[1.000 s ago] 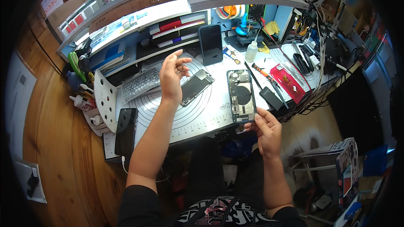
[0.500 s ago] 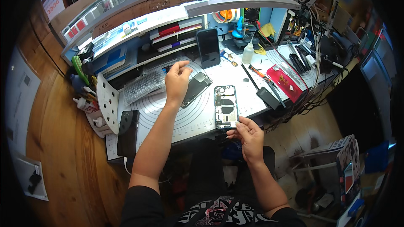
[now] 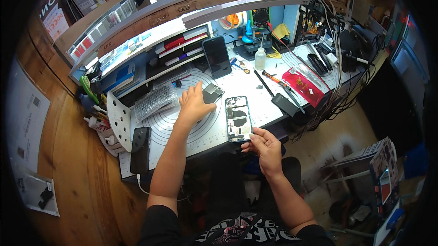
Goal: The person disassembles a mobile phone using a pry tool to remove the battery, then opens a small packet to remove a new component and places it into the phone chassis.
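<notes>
Handling the opened phone housing (image 3: 238, 119) calls for an edge grip. We find it at the near edge of the surface (image 3: 264, 114), its internal parts facing up and its long sides running near to far. Our right hand (image 3: 266, 150) has its fingers closed on the near right corner, thumb above and the others below; the far end is unsupported by any hand.

We judge the housing light and stiff, with a smooth rim that may slip if pinched at one corner only. The exposed parts inside should be treated as fragile: we recommend holding by the two long sides of the frame, fingers clear of the interior.

Left of the housing and a little farther off, the detached screen panel (image 3: 213, 94) lies slanted on the printed mat. Our left hand (image 3: 194, 105) is over its left and near part, fingers spread and slightly bent; because the hand covers that part, we cannot tell whether they touch it or have taken hold. We rate the panel as thin, light, rigid and probably brittle. Lift it by opposite long edges, apply even pressure, and avoid twisting it or pressing on its middle.
</notes>
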Available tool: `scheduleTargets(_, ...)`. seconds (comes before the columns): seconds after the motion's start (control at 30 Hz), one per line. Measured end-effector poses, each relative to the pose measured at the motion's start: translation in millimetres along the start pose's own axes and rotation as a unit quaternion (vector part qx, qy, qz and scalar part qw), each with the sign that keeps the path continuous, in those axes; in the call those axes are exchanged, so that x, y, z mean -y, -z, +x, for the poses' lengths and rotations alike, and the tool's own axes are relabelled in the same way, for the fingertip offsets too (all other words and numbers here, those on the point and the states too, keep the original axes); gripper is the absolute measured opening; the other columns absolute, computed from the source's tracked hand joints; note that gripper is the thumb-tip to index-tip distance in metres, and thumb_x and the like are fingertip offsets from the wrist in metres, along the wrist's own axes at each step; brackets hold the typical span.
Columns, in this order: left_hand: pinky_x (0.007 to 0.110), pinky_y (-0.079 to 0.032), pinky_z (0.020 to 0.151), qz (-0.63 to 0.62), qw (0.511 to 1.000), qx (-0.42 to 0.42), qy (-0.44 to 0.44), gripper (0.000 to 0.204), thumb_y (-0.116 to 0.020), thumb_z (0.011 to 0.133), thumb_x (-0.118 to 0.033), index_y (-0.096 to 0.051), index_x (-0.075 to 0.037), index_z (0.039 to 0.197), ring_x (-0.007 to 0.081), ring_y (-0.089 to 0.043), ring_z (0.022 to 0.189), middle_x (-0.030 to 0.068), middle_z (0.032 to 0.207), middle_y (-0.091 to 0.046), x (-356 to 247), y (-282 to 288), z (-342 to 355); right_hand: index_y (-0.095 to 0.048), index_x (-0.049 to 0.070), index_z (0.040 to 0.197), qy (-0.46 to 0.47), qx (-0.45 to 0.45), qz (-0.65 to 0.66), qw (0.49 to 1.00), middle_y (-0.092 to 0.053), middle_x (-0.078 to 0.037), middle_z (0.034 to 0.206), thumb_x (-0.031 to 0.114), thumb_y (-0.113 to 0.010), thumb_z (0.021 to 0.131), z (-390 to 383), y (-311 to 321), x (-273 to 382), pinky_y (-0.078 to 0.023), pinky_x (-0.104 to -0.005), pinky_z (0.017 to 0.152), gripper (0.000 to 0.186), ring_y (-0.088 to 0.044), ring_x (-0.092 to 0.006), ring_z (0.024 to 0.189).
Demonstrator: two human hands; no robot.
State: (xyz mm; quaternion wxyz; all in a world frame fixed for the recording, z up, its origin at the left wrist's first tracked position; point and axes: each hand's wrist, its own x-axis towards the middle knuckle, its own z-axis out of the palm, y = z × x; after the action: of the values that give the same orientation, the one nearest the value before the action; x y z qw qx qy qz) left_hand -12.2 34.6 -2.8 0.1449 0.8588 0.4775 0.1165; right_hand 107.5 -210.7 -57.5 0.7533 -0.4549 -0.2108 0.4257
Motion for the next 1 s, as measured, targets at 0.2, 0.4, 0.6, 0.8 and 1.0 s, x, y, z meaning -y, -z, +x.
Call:
scheduleTargets(0.2, 0.053, -0.037, 0.114, -0.007, 0.999, -0.015, 0.038, 0.104, -0.086, 0.065, -0.035, -0.044, -0.007, 0.156, 0.0431, -0.055, 0.130, 0.0222, 0.137, -0.062, -4, 2, 4, -0.054, -0.016, 0.131, -0.005, 0.010, 0.002, 1.000, -0.072, -0.017, 0.097, 0.004, -0.060, 0.105, 0, -5, -3, -0.063, -0.0309, 0.070, 0.034, -0.075, -0.0208, 0.080)
scheduleTargets(0.4, 0.054, -0.037, 0.115, -0.026, 0.995, -0.068, 0.069, 0.107, -0.085, 0.065, -0.036, -0.039, -0.006, 0.157, 0.0464, -0.055, 0.128, 0.0264, 0.136, -0.060, -7, -3, 0, -0.054, -0.016, 0.133, -0.009, 0.013, -0.014, 1.000, -0.072, -0.017, 0.094, 0.004, -0.061, 0.105, 2, -13, -4, -0.062, -0.0293, 0.063, 0.035, -0.075, -0.0198, 0.075)
scheduleTargets(0.6, 0.054, -0.040, 0.112, -0.024, 0.993, -0.087, 0.081, 0.106, -0.083, 0.066, -0.035, -0.037, -0.005, 0.157, 0.0470, -0.055, 0.127, 0.0285, 0.134, -0.059, -1, 1, 3, -0.059, -0.015, 0.130, -0.011, 0.000, -0.059, 0.998, -0.073, -0.016, 0.087, 0.006, -0.066, 0.103, 0, -16, 2, -0.057, -0.0269, 0.055, 0.035, -0.073, -0.0187, 0.066)
scheduleTargets(0.8, 0.053, -0.040, 0.111, -0.030, 0.993, -0.087, 0.072, 0.102, -0.082, 0.067, -0.033, -0.041, -0.005, 0.156, 0.0465, -0.054, 0.124, 0.0274, 0.132, -0.059, 2, -5, 1, -0.067, -0.009, 0.127, -0.002, -0.015, -0.106, 0.994, -0.073, -0.011, 0.082, 0.008, -0.070, 0.102, -4, -15, -1, -0.050, -0.0218, 0.051, 0.031, -0.066, -0.0103, 0.061)
scheduleTargets(1.0, 0.052, -0.038, 0.113, -0.033, 0.994, -0.086, 0.058, 0.096, -0.081, 0.069, -0.031, -0.044, -0.006, 0.154, 0.0453, -0.053, 0.125, 0.0266, 0.132, -0.058, 0, -7, -2, -0.073, -0.005, 0.118, 0.055, -0.059, -0.160, 0.984, -0.071, -0.006, 0.078, 0.010, -0.071, 0.101, -5, -10, -2, -0.043, -0.0203, 0.051, 0.023, -0.058, -0.0048, 0.057)
